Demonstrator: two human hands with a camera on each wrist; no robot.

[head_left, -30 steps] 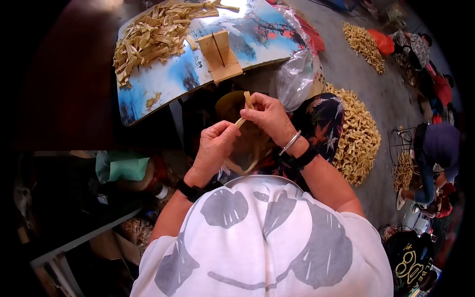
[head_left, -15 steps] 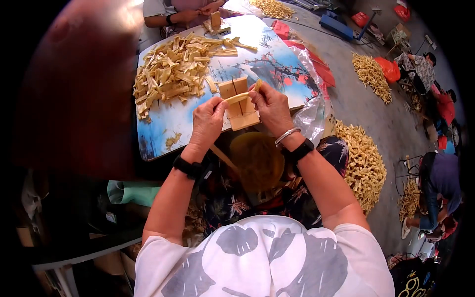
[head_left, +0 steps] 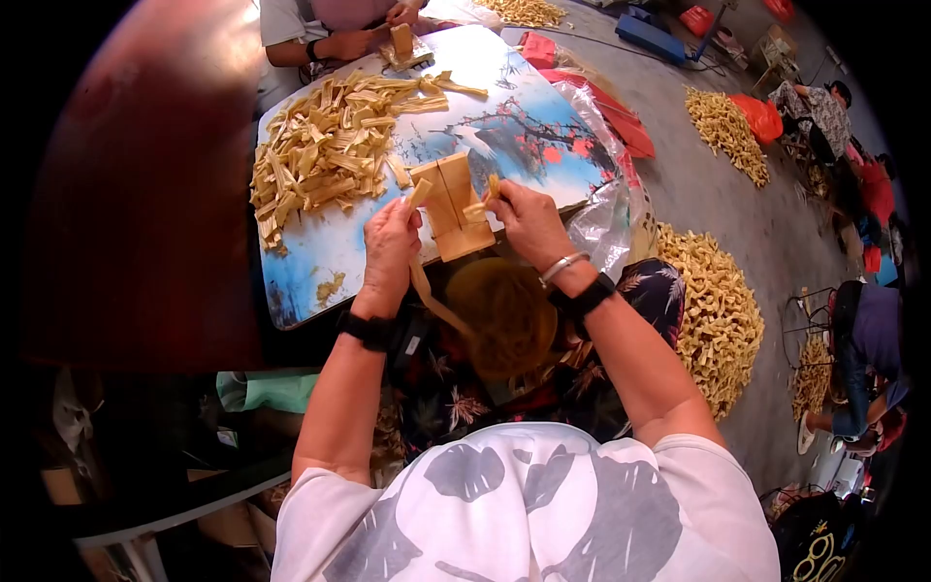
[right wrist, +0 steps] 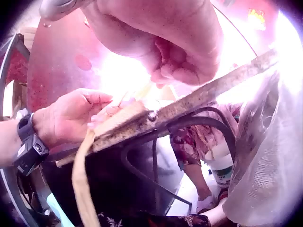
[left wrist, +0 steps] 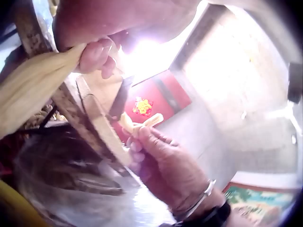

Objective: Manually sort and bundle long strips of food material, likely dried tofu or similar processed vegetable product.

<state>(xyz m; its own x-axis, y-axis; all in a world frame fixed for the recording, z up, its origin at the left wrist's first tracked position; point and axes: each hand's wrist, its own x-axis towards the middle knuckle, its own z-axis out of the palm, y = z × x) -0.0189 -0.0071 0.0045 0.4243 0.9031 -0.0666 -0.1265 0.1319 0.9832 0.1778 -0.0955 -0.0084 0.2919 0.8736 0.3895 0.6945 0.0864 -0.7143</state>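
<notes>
In the head view my left hand (head_left: 388,247) grips a pale yellow, flat, dried-looking strip (head_left: 424,286). One end sticks up above the fingers and a long tail hangs below the table edge. My right hand (head_left: 531,223) pinches a short knotted piece of the same material (left wrist: 151,123) between thumb and fingers. Between the hands, at the table's near edge, stands a wooden stand (head_left: 464,241) with a thin dark upright blade (head_left: 448,184). Both hands are beside this stand, left and right of it. The two held pieces are apart.
A heap of loose strips (head_left: 325,145) covers the left of the painted table (head_left: 543,126). A brownish round container (head_left: 499,320) sits below the edge. Knotted pieces form a large pile (head_left: 718,320) on the floor at right. Another person's hand (head_left: 354,44) works across the table.
Both hands rose from the lap to the wooden stand. Half a second ago one strip stretched between them; now the hands are farther apart, each with its own piece.
</notes>
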